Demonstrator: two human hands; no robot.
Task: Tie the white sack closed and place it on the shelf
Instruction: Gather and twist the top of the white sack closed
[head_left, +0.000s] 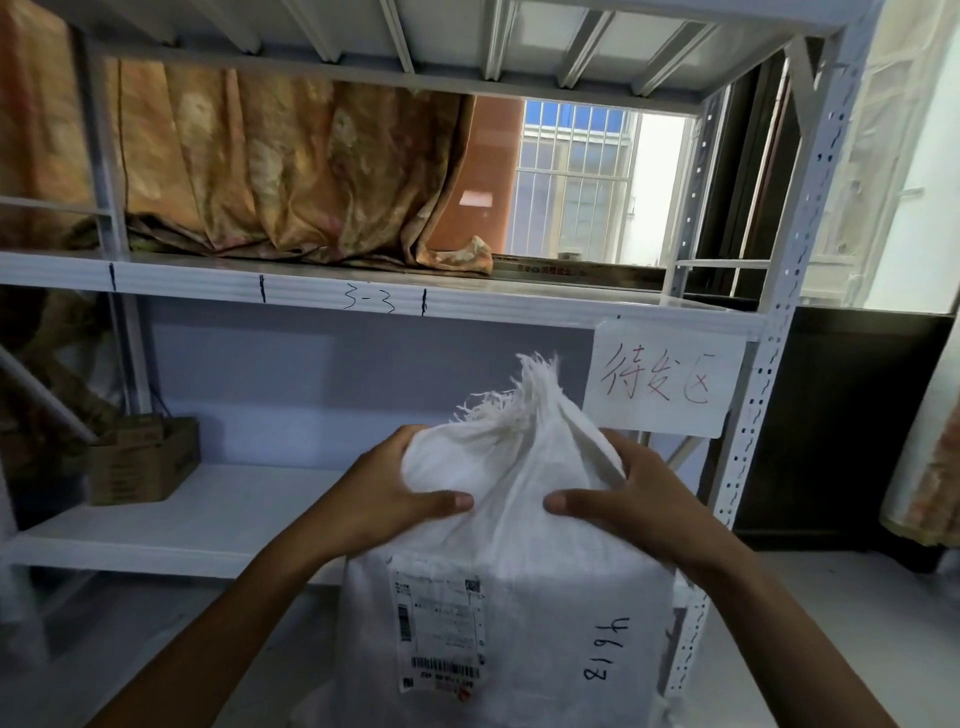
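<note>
We are holding the sack (519, 597) before the shelf (208, 519), left hand (384, 493) and right hand (644, 493) flanking its top; a box (143, 460) is sitting on the shelf, left.

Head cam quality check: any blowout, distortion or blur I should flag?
Head view: window backlights the scene and its right side is blown out; wide-angle bends the shelf rail and right upright; sack and both hands, left and right, are evenly lit; label print is too soft to read.

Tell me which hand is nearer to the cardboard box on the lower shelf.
Left. The left hand grips the white sack's left side, toward the cardboard box; the right hand holds the sack's far side.
</note>
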